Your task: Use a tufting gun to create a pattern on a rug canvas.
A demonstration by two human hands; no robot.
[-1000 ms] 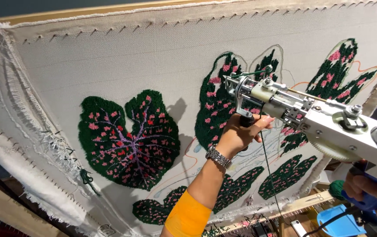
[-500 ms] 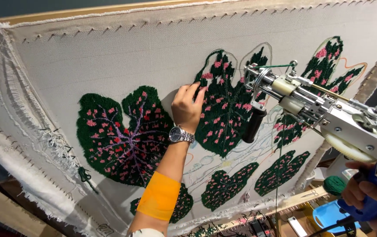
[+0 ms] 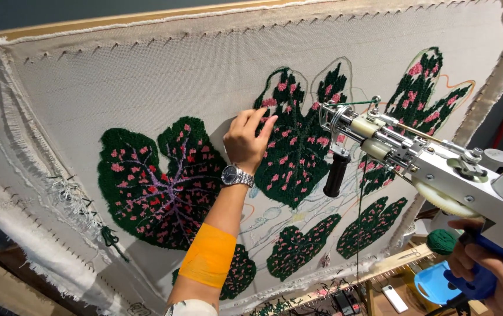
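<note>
The left hand [image 3: 248, 139] is pressed with loosely curled fingers against the stretched beige tufting cloth [image 3: 163, 76], nothing being gripped; a silver wristwatch [image 3: 237, 175] and an orange forearm band [image 3: 209, 255] are worn. At 3 o'clock of it a dark green tufted leaf with pink spots [image 3: 296, 149] is touched by the fingertips. The right hand [image 3: 488, 275], at 5 o'clock, is closed around the blue handle of a white and silver tufting gun [image 3: 427, 169], whose needle end is seen just beside that leaf.
</note>
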